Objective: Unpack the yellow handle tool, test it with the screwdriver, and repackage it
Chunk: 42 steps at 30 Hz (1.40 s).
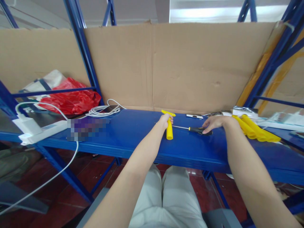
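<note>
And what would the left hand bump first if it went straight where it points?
The left hand, holding a yellow T-shaped piece, would probably meet the tall brown cardboard panel behind the flat blue tabletop first, though depth is hard to judge.

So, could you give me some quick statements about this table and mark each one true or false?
1. The left hand holds a yellow T-shaped piece. True.
2. The right hand is at the handle end of a screwdriver. True.
3. The screwdriver's shaft points away from the left hand. False: it points towards it.
4. A cardboard sheet stands behind the blue table. True.
5. The screwdriver's handle is white. False: it is mostly black.
</note>
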{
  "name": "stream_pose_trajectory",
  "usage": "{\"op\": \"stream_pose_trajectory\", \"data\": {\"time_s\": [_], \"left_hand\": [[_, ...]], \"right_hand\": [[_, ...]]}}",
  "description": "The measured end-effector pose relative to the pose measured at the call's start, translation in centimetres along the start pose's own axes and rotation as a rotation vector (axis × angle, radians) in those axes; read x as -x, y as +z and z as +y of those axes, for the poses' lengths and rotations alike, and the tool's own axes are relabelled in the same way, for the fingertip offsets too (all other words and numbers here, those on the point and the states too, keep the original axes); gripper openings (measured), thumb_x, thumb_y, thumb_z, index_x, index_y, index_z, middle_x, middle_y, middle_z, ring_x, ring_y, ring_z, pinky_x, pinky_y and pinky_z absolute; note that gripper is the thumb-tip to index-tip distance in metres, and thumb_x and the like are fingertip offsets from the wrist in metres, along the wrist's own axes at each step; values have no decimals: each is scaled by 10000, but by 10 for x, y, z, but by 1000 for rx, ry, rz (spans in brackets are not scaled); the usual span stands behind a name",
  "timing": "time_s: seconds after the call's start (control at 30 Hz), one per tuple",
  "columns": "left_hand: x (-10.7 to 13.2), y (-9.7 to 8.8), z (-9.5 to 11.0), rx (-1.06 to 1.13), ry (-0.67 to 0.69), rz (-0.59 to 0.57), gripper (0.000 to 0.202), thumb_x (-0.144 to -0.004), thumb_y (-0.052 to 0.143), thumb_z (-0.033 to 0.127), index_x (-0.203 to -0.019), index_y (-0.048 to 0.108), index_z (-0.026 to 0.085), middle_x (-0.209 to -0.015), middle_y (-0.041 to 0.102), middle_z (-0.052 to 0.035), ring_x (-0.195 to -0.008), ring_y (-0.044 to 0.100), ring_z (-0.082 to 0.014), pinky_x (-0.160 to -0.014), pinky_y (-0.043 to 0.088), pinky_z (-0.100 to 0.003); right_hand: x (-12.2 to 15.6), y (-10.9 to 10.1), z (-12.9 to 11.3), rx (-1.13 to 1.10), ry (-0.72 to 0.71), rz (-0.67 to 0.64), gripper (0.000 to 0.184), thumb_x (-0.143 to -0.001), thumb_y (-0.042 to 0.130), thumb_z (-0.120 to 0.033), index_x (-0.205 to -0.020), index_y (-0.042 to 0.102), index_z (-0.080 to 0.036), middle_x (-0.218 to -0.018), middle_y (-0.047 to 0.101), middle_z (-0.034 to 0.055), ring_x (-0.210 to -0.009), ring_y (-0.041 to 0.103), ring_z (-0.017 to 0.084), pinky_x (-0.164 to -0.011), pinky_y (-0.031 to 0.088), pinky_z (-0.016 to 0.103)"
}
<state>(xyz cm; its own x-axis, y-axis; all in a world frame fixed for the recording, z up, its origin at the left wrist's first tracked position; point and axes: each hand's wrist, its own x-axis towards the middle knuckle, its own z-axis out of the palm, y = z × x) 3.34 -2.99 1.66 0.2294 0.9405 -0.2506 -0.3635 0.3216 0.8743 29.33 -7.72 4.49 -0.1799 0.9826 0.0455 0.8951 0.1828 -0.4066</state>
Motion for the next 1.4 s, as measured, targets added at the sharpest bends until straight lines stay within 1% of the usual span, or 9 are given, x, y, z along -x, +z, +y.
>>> {"op": "stream_pose_trajectory", "data": {"time_s": [0.1,0.37,0.53,0.7,0.77,0.87,0.97,1.13,1.4], "left_hand": [[0,0,0,31,17,9,233,-719,431,-54,-808,520,143,-503,410,56,-355,325,-52,-363,256,-146],[1,1,1,29,27,-2,214,-769,421,-42,-724,483,158,-507,414,51,-357,317,-40,-377,267,-144],[-2,1,-1,82,38,-1,216,-722,440,-54,-730,512,150,-495,414,44,-355,315,-51,-376,252,-166],[-6,1,0,118,35,4,224,-733,449,-56,-780,528,148,-501,416,51,-350,313,-52,-375,247,-169],[-6,0,0,110,21,12,224,-745,456,-57,-800,533,146,-503,413,56,-347,312,-51,-376,250,-169],[-8,-2,0,63,-12,27,214,-772,458,-47,-831,543,140,-500,407,61,-347,311,-50,-379,266,-171],[-9,-4,0,1,-52,52,200,-802,438,-34,-823,536,139,-490,391,63,-346,306,-52,-376,270,-171],[-11,-7,0,-56,-77,67,227,-827,402,-41,-753,485,156,-481,371,60,-342,296,-54,-375,258,-172],[-28,-12,-4,-112,-108,-29,152,-831,523,26,-762,527,161,-477,387,51,-356,302,-66,-408,278,-214]], "right_hand": [[3,-3,-4,37,117,-228,177,-518,844,-368,-586,733,-249,-648,686,30,-641,643,217,-578,502,311],[11,0,-6,-375,212,-77,406,-476,891,-400,-737,656,-195,-732,706,72,-608,656,194,-475,477,255],[15,-3,-17,-718,225,241,377,-613,868,-360,-788,602,-158,-590,613,17,-402,456,63,-355,338,172],[11,-5,-30,-1162,306,630,282,-825,693,-232,-691,448,-192,-445,367,-87,-344,294,44,-306,247,156],[10,-7,-36,-1275,347,821,277,-878,614,-198,-685,415,-202,-443,332,-95,-346,290,54,-304,253,160],[11,-11,-41,-1370,350,1102,252,-910,551,-166,-706,408,-206,-478,393,-86,-367,331,64,-322,303,167],[10,-15,-40,-1410,319,1293,249,-920,529,-158,-714,398,-208,-506,413,-91,-370,341,62,-324,316,171],[11,-17,-39,-1479,292,1403,203,-919,517,-148,-763,402,-209,-560,433,-104,-382,400,59,-314,331,170],[16,-19,-50,-1563,275,1380,218,-917,503,-152,-732,399,-199,-578,427,-95,-382,365,48,-306,323,155]]}}
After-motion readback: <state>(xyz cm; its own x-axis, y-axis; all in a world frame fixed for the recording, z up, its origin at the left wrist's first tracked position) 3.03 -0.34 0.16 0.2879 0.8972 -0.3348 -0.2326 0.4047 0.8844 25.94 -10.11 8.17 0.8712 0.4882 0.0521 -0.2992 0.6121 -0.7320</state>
